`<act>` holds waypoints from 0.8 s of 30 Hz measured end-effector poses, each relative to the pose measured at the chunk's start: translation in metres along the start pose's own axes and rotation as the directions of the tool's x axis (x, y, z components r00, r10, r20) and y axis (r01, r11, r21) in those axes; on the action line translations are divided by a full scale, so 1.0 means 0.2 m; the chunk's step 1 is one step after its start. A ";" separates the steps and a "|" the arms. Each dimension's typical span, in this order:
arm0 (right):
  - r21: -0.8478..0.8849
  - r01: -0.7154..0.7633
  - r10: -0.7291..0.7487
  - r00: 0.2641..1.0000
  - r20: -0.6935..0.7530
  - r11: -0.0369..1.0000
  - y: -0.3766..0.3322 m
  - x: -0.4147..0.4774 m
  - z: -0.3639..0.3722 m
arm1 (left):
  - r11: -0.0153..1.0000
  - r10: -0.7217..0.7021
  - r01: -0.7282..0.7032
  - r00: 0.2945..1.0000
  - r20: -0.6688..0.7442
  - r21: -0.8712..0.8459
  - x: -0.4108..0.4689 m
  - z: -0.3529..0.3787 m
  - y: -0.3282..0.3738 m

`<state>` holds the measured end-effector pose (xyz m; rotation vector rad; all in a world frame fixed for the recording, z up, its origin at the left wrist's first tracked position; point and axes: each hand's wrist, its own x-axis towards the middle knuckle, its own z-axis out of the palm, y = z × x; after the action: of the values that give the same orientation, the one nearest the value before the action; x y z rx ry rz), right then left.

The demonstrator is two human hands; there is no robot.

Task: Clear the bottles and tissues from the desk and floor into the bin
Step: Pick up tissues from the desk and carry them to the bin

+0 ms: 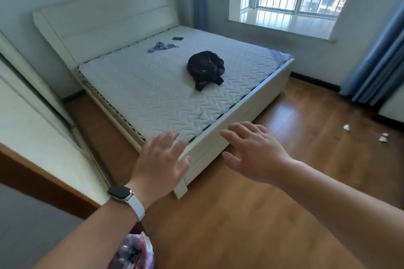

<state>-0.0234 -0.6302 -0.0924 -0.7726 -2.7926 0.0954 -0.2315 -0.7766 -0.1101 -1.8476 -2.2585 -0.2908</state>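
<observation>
Both hands were out in front, empty, fingers spread, palms down. Left hand (161, 159), with a watch (120, 192) on that wrist, hung over the near corner of the bed (218, 144); right hand (255, 155) just beside it, over the bed's foot rail. Nothing was pinched or held. The pose looked like a free, ready posture while moving, not a reach for anything on the bed.

Task items in view: two crumpled tissues on the wooden floor (262, 214), far right, well apart from the hands. Tissue one (346, 127) lay near the curtain (376, 67), tissue two (383, 137) just beside it, nearer the frame edge. They probably lay loose where dropped, so each should lift easily with a pinch.

A bag with bottles (133, 251) showed at the bottom edge below the left forearm, partly hidden; whether it was the bin, cannot tell. No worktop in view.

Black garment (205, 70) and blue cloth (161, 46) sat on the mattress, not task items.

Likely next: turn right, walk to the tissues.
</observation>
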 end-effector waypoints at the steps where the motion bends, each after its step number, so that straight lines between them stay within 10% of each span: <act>1: -0.001 -0.012 0.012 1.000 -0.016 1.000 0.06 -0.02 -0.02 | 1.000 0.014 -0.014 1.000 -0.003 -0.006 0.05 0.00 0.05; 24: -0.202 -0.529 0.521 0.848 -0.094 0.824 1.11 0.00 -0.16 | 0.841 0.488 -0.478 0.872 -0.026 -0.251 1.48 0.47 0.63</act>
<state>0.0961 -0.4394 -0.0899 -1.5711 -2.4973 -0.1372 -0.1676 -0.4471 -0.1130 -2.4924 -1.7454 -0.4696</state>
